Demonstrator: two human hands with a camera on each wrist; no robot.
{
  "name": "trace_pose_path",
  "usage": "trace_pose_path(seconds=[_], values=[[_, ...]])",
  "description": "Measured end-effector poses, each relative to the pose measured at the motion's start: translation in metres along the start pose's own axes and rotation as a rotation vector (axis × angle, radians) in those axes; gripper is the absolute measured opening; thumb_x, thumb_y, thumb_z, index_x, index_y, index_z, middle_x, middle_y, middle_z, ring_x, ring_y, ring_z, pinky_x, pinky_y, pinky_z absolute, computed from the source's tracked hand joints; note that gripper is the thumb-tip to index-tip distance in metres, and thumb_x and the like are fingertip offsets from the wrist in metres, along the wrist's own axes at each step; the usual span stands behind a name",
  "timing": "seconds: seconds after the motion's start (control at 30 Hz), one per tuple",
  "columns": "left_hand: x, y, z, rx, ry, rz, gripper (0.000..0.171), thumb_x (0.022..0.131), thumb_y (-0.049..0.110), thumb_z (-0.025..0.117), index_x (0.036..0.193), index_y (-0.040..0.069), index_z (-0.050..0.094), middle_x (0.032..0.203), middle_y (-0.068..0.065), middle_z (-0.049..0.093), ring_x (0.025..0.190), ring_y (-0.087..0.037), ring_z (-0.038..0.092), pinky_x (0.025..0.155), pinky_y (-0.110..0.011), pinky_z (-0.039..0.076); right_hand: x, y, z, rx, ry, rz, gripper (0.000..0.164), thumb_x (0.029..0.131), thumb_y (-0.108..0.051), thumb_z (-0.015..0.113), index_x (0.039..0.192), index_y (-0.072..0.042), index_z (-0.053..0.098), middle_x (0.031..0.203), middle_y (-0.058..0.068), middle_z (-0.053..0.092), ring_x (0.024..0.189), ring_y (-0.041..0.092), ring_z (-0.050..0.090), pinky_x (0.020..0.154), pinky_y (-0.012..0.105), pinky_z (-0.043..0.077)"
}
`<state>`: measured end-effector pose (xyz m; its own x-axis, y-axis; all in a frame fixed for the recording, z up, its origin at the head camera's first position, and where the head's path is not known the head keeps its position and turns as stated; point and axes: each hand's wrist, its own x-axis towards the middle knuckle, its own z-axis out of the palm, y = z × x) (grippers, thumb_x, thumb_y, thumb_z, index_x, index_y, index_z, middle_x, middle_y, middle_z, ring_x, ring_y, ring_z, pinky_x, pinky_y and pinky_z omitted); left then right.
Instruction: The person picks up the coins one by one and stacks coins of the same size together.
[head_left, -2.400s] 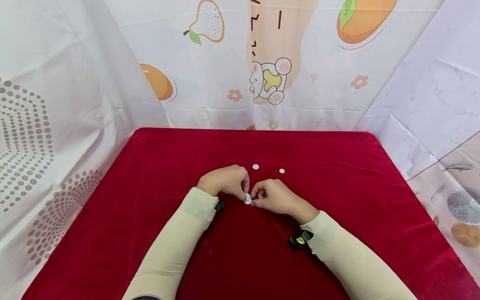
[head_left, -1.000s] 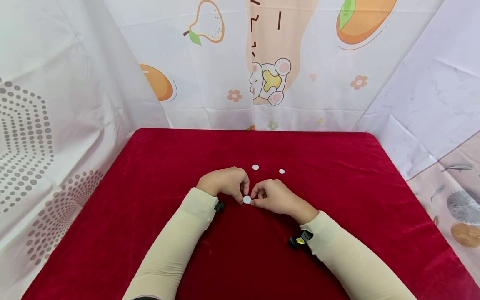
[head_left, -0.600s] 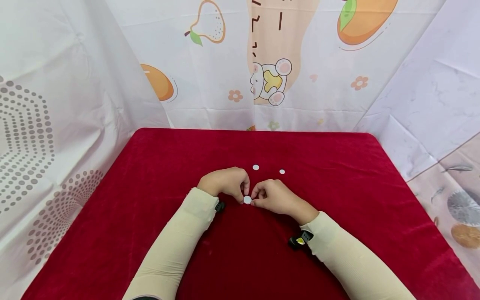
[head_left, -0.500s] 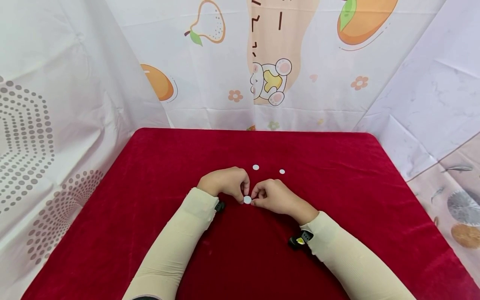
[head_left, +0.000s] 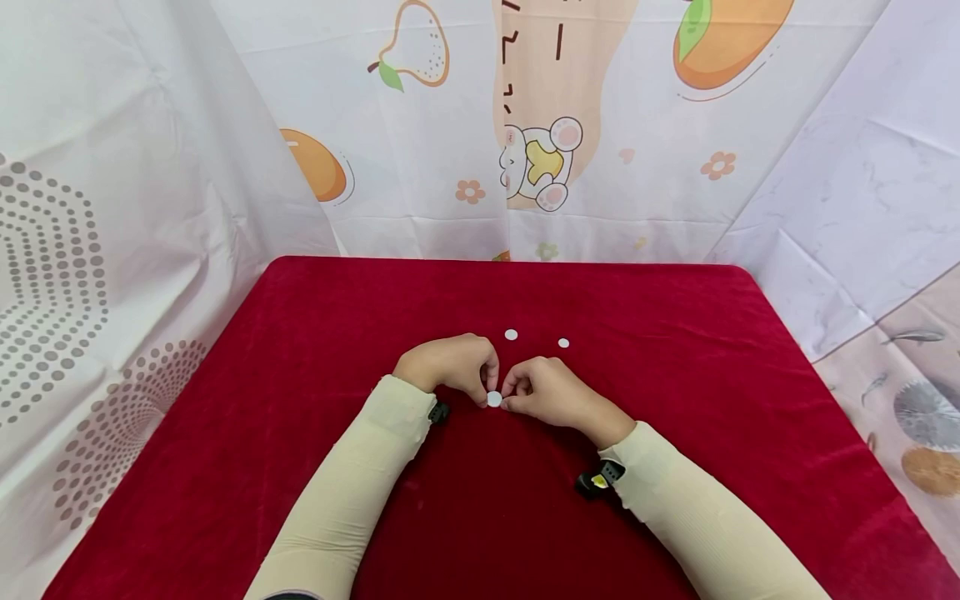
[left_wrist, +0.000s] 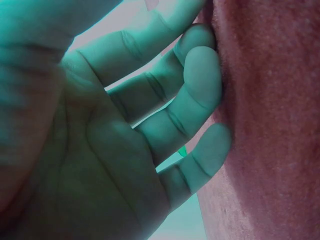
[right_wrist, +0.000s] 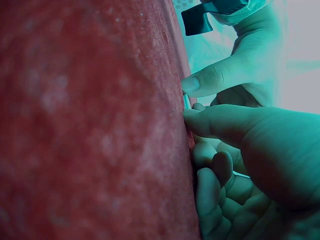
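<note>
A small white round disc [head_left: 494, 399] lies flat on the red cloth between my hands; in the head view it looks like a single round, and whether another sits under it is hidden. My left hand [head_left: 455, 364] pinches its left side with thumb and curled forefinger. From the right, my right hand [head_left: 553, 392] holds the other edge between thumb and fingertips. The right wrist view shows both thumbs facing each other low over the cloth, with a thin pale edge [right_wrist: 187, 101] between them. In the left wrist view the other left fingers [left_wrist: 202, 77] rest curled against the cloth.
Two more white discs lie beyond the hands, one disc [head_left: 511, 334] straight ahead and another disc [head_left: 564, 342] to the right. Red velvet cloth [head_left: 360, 300] covers the table. Printed white curtains [head_left: 420, 167] hang behind and at both sides.
At first two white discs overlapped unevenly between the fingertips; now they line up and look like one round. The hands have barely moved, and the far discs have stayed put.
</note>
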<state>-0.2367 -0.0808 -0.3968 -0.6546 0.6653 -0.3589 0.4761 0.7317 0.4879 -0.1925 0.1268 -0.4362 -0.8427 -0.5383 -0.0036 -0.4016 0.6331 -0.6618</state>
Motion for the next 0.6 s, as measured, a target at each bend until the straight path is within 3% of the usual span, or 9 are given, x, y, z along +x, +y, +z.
trace_pose_path(seconds=[0.6], values=[[-0.0010,0.0015,-0.0006,-0.010,0.004,-0.008,0.016,0.079,0.013,0.087,0.073,0.019,0.074,0.071,0.004,0.069,0.068,-0.012,0.059,0.064,-0.028,0.052,-0.0002,-0.0016,-0.0007,0.005,-0.006,0.006,0.009,0.087,-0.019,0.083,0.083,-0.021,0.075,0.059,-0.008,0.059,0.054,0.004,0.050,0.056,0.022,0.042]])
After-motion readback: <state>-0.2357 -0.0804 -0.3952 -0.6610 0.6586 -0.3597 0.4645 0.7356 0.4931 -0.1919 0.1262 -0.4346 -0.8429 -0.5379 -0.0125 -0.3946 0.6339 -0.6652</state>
